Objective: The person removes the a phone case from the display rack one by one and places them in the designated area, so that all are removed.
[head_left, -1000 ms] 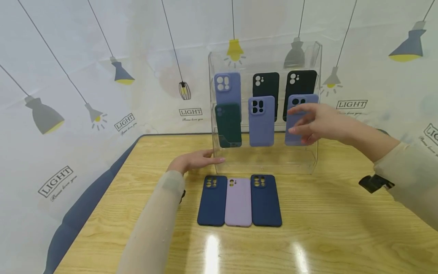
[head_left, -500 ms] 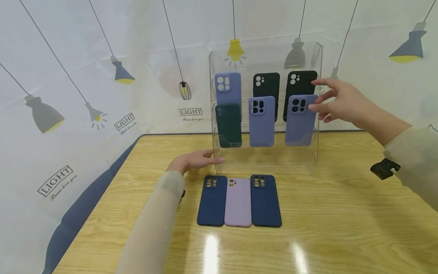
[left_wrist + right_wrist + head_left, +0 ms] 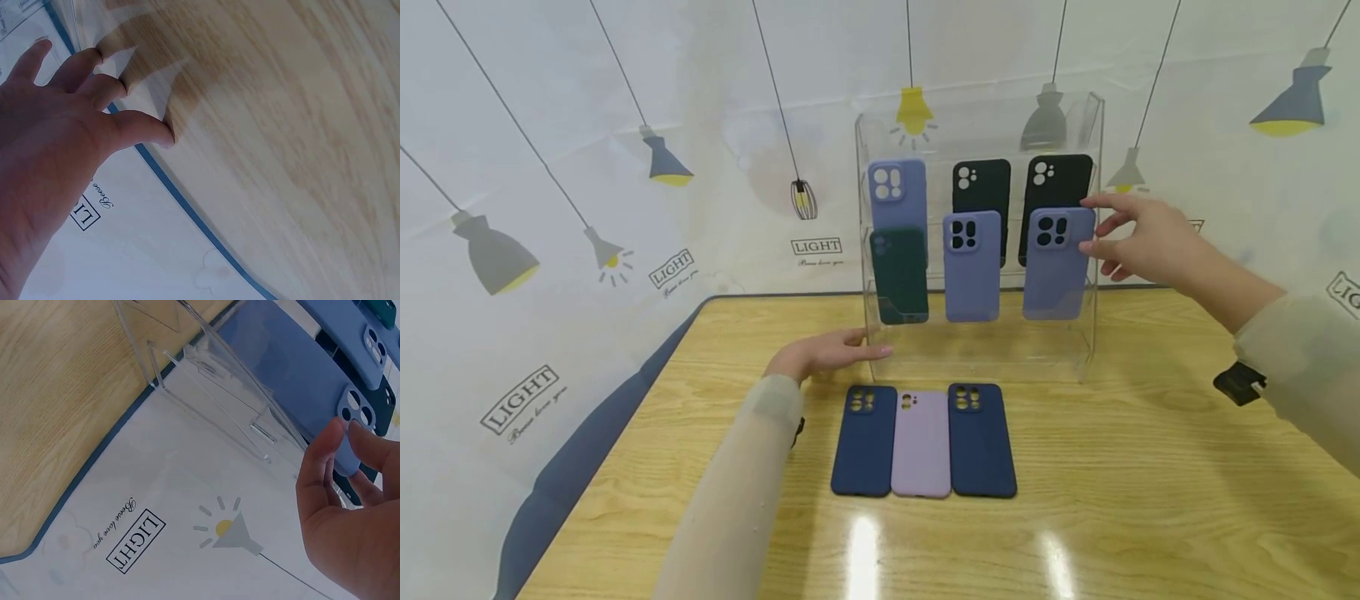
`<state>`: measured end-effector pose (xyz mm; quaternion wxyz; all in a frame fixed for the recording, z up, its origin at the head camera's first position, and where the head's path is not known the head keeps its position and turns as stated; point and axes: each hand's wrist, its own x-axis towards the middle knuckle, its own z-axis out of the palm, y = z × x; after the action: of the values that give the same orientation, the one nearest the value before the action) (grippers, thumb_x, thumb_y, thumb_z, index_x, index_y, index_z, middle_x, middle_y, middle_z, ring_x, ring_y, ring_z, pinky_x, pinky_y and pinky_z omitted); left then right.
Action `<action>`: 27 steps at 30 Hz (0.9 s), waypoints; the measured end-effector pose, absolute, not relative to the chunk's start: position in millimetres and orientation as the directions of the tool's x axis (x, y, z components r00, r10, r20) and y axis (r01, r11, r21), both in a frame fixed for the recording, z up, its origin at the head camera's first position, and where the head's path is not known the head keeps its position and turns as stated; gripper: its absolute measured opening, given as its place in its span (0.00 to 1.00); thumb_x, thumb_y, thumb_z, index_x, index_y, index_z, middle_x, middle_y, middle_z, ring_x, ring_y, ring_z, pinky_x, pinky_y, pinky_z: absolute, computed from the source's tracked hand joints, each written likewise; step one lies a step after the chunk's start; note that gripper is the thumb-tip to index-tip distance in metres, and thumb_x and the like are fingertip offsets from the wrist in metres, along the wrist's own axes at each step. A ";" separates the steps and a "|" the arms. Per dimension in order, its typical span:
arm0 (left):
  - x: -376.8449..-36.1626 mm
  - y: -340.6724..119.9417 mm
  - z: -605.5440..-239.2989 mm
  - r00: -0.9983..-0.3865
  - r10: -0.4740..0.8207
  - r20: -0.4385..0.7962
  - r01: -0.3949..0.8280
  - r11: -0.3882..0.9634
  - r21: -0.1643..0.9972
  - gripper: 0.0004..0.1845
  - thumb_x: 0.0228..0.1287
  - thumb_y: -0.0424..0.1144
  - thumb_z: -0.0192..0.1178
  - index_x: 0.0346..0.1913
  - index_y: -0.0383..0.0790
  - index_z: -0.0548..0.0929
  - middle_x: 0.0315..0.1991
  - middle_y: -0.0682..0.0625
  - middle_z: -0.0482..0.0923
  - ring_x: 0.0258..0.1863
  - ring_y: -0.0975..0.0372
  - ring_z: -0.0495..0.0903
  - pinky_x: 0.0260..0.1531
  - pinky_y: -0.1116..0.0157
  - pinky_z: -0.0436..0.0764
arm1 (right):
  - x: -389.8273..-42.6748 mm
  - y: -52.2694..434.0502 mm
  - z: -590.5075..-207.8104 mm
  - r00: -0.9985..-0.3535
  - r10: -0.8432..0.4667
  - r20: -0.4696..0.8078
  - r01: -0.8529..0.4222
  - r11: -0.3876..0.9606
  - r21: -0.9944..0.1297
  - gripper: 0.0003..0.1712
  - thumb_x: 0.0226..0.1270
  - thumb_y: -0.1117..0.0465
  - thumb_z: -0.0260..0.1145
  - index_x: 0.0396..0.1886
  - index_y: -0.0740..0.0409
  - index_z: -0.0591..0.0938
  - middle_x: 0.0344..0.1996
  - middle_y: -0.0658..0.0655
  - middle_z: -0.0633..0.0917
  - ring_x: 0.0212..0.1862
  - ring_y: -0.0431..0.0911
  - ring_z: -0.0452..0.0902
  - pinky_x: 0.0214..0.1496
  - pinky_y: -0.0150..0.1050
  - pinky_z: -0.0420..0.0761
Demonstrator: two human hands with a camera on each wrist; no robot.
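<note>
In the head view, a clear acrylic display stand [image 3: 977, 354] holds several phone cases in two rows. My right hand [image 3: 1157, 246] is at the upper right corner of the front-row periwinkle phone case [image 3: 1056, 279], with its thumb on the front and fingers at the edge. The right wrist view shows this hand [image 3: 353, 500] pinching the case [image 3: 281, 369] beside its camera cutout. My left hand [image 3: 827, 350] grips the stand's lower left side, thumb in front and other fingers partly hidden behind the panel. In the left wrist view, that hand's [image 3: 75, 119] fingers are bent at the clear plastic.
Below the stand, a navy case [image 3: 863, 446], a pink case [image 3: 921, 446] and another navy case [image 3: 982, 446] lie side by side on the wooden table [image 3: 1135, 500]. Another periwinkle case [image 3: 972, 275], a dark green case [image 3: 900, 279] and black cases stand in the rack.
My right hand has moved from in front of the right periwinkle case to its right edge, then slightly down to its upper corner. The left hand stays at the stand.
</note>
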<state>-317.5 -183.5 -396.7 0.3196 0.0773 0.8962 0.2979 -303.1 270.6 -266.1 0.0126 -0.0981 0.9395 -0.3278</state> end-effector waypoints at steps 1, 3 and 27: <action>-317.3 -183.3 -396.7 -0.783 0.331 -0.526 -0.050 0.810 0.584 0.61 0.55 0.87 0.56 0.87 0.69 0.47 0.90 0.52 0.42 0.89 0.48 0.44 0.84 0.36 0.55 | -301.9 270.0 -267.1 -0.979 -0.198 0.050 -0.188 0.781 -0.595 0.44 0.79 0.55 0.67 0.87 0.50 0.59 0.67 0.74 0.75 0.32 0.43 0.88 0.34 0.41 0.91; -316.9 -182.9 -396.5 -0.782 0.330 -0.528 -0.050 0.812 0.582 0.61 0.55 0.87 0.56 0.87 0.69 0.46 0.90 0.52 0.42 0.89 0.48 0.44 0.83 0.36 0.55 | -299.1 267.5 -269.5 -0.976 -0.208 0.067 -0.209 0.802 -0.560 0.46 0.79 0.57 0.68 0.88 0.48 0.56 0.67 0.74 0.77 0.31 0.46 0.89 0.33 0.41 0.90; -317.8 -184.4 -399.2 -0.784 0.323 -0.530 -0.061 0.809 0.584 0.65 0.50 0.90 0.56 0.87 0.68 0.46 0.90 0.52 0.41 0.89 0.48 0.43 0.84 0.36 0.53 | -292.9 255.3 -307.5 -0.929 -0.264 0.259 -0.359 0.817 -0.452 0.53 0.77 0.70 0.65 0.88 0.35 0.49 0.48 0.75 0.90 0.26 0.49 0.87 0.26 0.43 0.83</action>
<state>-317.8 -184.4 -399.2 0.3202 0.0730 0.8956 0.3001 -292.9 255.3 -307.5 -0.0926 -0.1642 0.9486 -0.2541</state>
